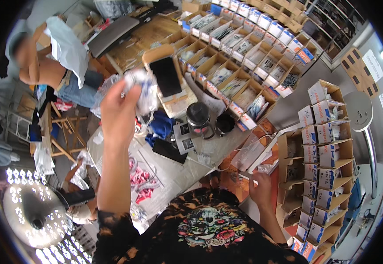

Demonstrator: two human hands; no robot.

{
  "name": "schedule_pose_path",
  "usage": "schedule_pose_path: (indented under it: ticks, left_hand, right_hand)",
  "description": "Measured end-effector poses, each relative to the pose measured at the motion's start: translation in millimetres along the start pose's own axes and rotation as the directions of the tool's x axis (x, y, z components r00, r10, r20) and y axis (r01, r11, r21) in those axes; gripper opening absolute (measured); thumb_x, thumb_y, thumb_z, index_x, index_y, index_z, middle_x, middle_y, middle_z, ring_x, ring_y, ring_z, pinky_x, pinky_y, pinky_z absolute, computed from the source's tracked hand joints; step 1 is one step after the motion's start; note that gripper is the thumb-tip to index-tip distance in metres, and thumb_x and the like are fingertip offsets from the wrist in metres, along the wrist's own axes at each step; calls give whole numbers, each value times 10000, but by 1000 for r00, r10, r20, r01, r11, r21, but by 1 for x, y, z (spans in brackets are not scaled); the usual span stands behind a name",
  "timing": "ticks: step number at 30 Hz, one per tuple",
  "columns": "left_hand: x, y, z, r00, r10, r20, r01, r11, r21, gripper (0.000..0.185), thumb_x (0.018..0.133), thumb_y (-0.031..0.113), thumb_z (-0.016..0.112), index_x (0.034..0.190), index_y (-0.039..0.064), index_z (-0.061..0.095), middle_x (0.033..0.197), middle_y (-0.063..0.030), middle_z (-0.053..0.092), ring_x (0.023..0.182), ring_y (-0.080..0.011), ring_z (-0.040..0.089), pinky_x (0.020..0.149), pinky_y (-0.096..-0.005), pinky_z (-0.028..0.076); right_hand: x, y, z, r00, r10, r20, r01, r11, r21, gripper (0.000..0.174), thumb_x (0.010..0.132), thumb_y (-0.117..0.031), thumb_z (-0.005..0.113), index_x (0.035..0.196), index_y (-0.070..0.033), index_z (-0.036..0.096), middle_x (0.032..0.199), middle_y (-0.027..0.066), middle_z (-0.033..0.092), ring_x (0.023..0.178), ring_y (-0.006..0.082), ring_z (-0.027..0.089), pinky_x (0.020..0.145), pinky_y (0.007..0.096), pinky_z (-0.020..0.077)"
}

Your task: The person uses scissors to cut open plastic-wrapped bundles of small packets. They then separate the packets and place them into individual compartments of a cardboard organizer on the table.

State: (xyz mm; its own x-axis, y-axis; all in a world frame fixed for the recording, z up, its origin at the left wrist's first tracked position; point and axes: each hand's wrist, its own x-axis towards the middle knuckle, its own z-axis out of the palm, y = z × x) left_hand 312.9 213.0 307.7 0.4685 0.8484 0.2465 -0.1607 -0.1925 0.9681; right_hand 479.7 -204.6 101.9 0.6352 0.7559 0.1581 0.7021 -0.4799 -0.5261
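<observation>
My left hand (pixel 120 102) is raised above the work table (pixel 175 168), gripping a crinkled clear plastic packet (pixel 142 89) with white and dark contents. Its fingertips are partly hidden behind the plastic. Lower on the right, my right hand (pixel 261 188) is beside a white flat piece (pixel 247 176), its fingers curled near the end; whether they grip it is unclear. Below the raised packet, dark blue fabric (pixel 161 125) lies on the table near a black phone (pixel 169 150). A pink-and-white printed piece (pixel 142 181) is spread beside my left forearm.
Cardboard bins (pixel 224 76) holding plastic packets line the far side. More stacked bins (pixel 327 165) stand at right. A dark-screened tablet (pixel 165 76), a lidded jar mug (pixel 198 118) and a black cup (pixel 224 123) are nearby. At left, a person (pixel 46 69) holds up pale fabric (pixel 69 46).
</observation>
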Motion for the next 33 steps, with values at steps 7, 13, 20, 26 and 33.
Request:
schedule_pose_path:
  ticks: [7,13,20,26,33]
  left_hand:
    - [198,-59,163,896,277,346,-443,545,712,382,843,215,772,1215,143,731,1132,-149,734,1066,-298,697,951,-380,522]
    - [265,-149,177,924,-213,317,-267,234,935,375,823,244,768,1183,140,744,1225,-172,704,1139,-342,672,995,-420,514]
    - [294,-196,185,982,-160,100,-68,194,979,284,914,166,619,1167,86,720,1260,-214,678,1161,-375,665,972,-473,538]
    - [289,-244,191,975,-169,146,-129,107,986,269,939,158,590,1162,56,699,1244,-206,682,1163,-371,666,952,-485,549]
    - [284,-145,201,944,-92,316,-312,52,949,256,937,242,614,1069,51,724,1115,-221,717,1051,-391,697,890,-508,559]
  right_hand:
    - [4,-7,-1,997,-37,75,48,987,-156,255,813,-233,736,995,-55,725,906,113,689,898,306,650,918,476,442]
    - [10,-7,1,989,105,109,-88,985,-150,213,818,-253,729,904,-58,712,902,109,691,873,320,646,896,462,448]
    - [17,-6,0,978,119,173,-74,967,-245,184,805,-241,731,855,-67,699,863,113,682,834,328,638,877,461,449]
    - [20,-6,-1,981,136,141,-109,977,-185,154,806,-231,720,853,-86,701,848,101,679,836,309,632,864,463,448]
    - [13,-6,3,986,118,122,-88,971,-224,176,801,-250,712,845,-79,706,822,118,694,829,316,637,875,468,441]
